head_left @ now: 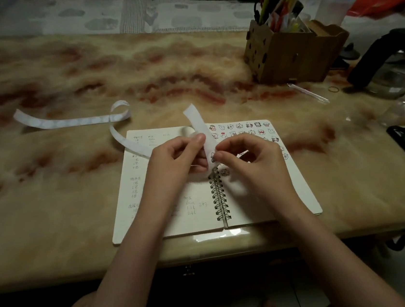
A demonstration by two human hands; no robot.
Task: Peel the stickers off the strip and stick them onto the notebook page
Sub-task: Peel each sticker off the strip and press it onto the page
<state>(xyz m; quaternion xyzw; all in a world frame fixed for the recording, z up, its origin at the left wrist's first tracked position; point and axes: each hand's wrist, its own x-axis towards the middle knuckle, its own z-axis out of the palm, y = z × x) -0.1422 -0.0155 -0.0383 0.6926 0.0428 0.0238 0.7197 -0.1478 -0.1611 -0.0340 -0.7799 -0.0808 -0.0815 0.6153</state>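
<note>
Status: my left hand [174, 159] grips the strip [201, 130] between thumb and fingers, just above the spine of the open notebook [242, 204]. My right hand [250, 163], close beside it, pinches thumb and forefinger at a printed sticker [213, 156] on the strip.

Progress: rows of applied stickers [241, 130] fill the top of the right page, toward 1 o'clock. The lower part of that page is bare. The strip's trailing tail [71, 122] loops across the table [74, 193] toward 10 o'clock. It shows only pale round outlines, so I judge it emptied. How many stickers are left cannot be told.

Containers: the brown box [291, 55] at 1 o'clock holds upright pens [278, 6] and scissors. The glass jug [393, 66] at 2 o'clock: contents unclear.
</note>
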